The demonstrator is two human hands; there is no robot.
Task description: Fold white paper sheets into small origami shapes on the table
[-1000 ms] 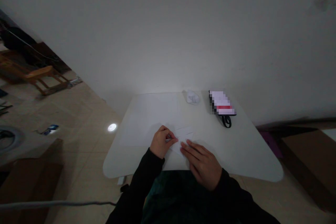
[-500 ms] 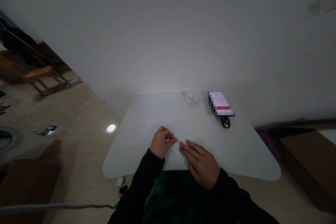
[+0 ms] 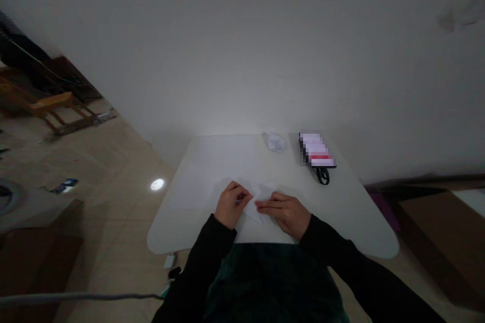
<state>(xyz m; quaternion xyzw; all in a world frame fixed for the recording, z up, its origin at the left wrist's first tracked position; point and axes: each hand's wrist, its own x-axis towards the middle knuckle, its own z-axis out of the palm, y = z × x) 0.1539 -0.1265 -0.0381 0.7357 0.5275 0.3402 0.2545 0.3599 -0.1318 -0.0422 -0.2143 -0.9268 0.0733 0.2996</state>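
Near the front edge of the white table [image 3: 333,222], the left hand [image 3: 230,206] pinches the folded paper [image 3: 252,212], and the right hand [image 3: 286,213] touches it with forefinger extended, whether gripping I cannot tell.

Wall [image 3: 242,50], grey-white, dimly lit; floor [image 3: 125,161], pale tile, bearing one bright light spot [image 3: 157,184]; table [image 3: 341,222], white, round-cornered, against the wall; chair [image 3: 56,103], wooden, far left; box [image 3: 443,237], brown, right.
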